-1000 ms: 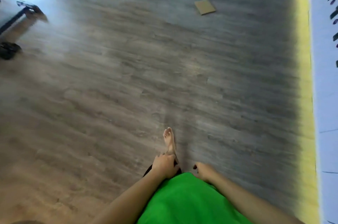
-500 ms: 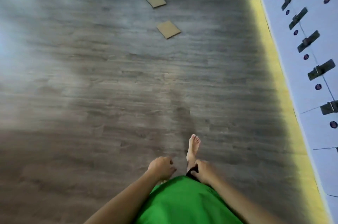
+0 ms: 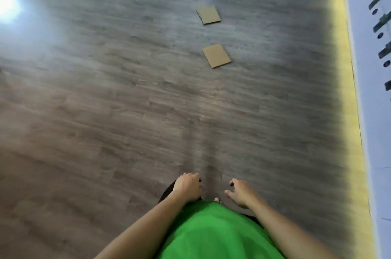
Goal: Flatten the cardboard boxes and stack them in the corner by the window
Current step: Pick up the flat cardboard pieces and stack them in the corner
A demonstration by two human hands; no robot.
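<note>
Two flat brown cardboard pieces lie apart on the grey wooden floor ahead of me: the nearer cardboard (image 3: 216,55) and the farther cardboard (image 3: 208,14). Both of my hands hang low in front of my green shirt, far from the cardboard. My left hand (image 3: 187,187) has loosely curled fingers and holds nothing. My right hand (image 3: 241,193) is spread loosely, fingers bent a little, also with nothing in it. The picture is blurred by motion.
A white wall (image 3: 372,89) with dark marks runs along the right, lined by a yellow strip (image 3: 349,93) at floor level. A bright glare (image 3: 8,2) lies on the floor at the far left. My toes (image 3: 218,200) peek out above the shirt's edge.
The two cardboard pieces have come nearer and lower in view as I walk toward them. My hands have drifted apart, and the forward foot has dropped out of sight.
</note>
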